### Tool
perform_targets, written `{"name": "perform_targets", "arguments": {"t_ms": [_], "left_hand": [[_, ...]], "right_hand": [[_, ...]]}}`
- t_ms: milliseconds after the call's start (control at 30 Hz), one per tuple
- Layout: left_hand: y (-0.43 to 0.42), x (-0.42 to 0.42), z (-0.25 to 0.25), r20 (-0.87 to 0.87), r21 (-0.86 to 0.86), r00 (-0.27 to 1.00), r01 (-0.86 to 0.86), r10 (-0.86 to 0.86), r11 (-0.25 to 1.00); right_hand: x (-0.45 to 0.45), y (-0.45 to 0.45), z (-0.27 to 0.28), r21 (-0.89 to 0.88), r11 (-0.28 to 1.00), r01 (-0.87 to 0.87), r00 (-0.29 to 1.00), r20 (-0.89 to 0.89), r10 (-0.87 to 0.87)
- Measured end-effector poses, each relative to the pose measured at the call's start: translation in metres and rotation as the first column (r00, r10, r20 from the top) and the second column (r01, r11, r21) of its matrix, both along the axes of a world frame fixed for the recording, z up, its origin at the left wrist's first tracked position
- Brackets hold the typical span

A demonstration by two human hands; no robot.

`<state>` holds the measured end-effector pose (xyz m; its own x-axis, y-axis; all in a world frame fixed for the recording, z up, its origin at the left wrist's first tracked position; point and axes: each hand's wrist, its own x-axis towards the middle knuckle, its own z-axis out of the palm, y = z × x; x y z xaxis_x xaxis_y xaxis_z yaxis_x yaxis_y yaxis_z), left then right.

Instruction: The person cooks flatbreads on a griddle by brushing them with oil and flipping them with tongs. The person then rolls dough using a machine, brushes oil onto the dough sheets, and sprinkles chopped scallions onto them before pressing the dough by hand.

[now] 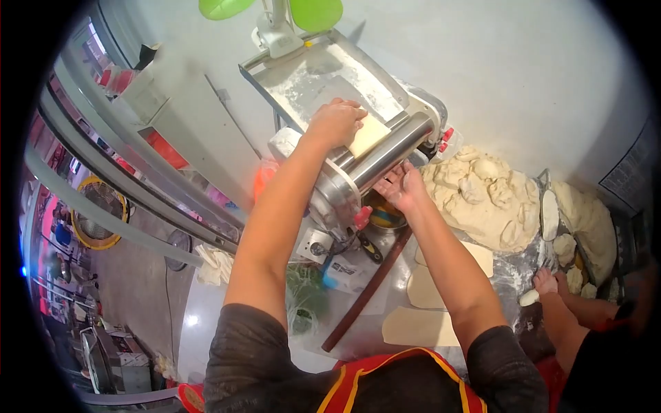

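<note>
A flat pale dough sheet (372,135) lies on the feed side of a dough sheeter, against its steel roller (392,152). My left hand (336,124) rests on the sheet's left part with its fingers curled over the dough. Below the roller, on the near side, my right hand (399,186) is held palm up with fingers spread and nothing in it. Behind the roller sits the floured metal tray (289,86) of the machine. Several flattened dough pieces (418,327) lie on the table under my right forearm.
A big dough mound (482,196) sits right of the machine. A dark red wooden stick (368,289) lies slantwise in front. A co-worker's hands (546,282) are among dough lumps (564,249) at the right. A plastic bag (303,299) and a yellow-rimmed fan (101,212) are leftward.
</note>
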<state>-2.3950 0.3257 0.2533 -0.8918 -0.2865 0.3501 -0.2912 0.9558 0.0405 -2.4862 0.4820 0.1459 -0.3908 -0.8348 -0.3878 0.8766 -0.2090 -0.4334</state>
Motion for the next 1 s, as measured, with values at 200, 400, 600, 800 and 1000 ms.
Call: {"name": "perform_targets", "arguments": {"t_ms": [200, 400, 600, 800, 1000], "left_hand": [[0.003, 0.001, 0.002, 0.065, 0.066, 0.998, 0.017, -0.021, 0.998], [0.002, -0.001, 0.001, 0.112, 0.05, 0.993, 0.042, -0.047, 0.998], [0.006, -0.001, 0.003, 0.169, 0.072, 0.985, 0.032, -0.044, 0.997], [0.007, -0.003, 0.003, 0.194, 0.073, 0.979, 0.043, -0.056, 0.996], [0.004, -0.004, -0.005, 0.126, 0.067, 0.988, 0.084, -0.092, 0.994]], "right_hand": [[0.001, -0.004, -0.014, -0.094, 0.995, 0.018, 0.997, 0.075, -0.011], [0.001, -0.004, -0.032, -0.143, 0.973, 0.183, 0.964, 0.223, -0.148], [0.003, 0.0, -0.044, -0.278, 0.957, 0.08, 0.99, 0.131, -0.044], [-0.002, -0.006, -0.059, -0.24, 0.965, 0.109, 0.989, 0.121, -0.082], [-0.005, 0.004, -0.07, -0.217, 0.963, 0.161, 0.986, 0.068, -0.15]]}}
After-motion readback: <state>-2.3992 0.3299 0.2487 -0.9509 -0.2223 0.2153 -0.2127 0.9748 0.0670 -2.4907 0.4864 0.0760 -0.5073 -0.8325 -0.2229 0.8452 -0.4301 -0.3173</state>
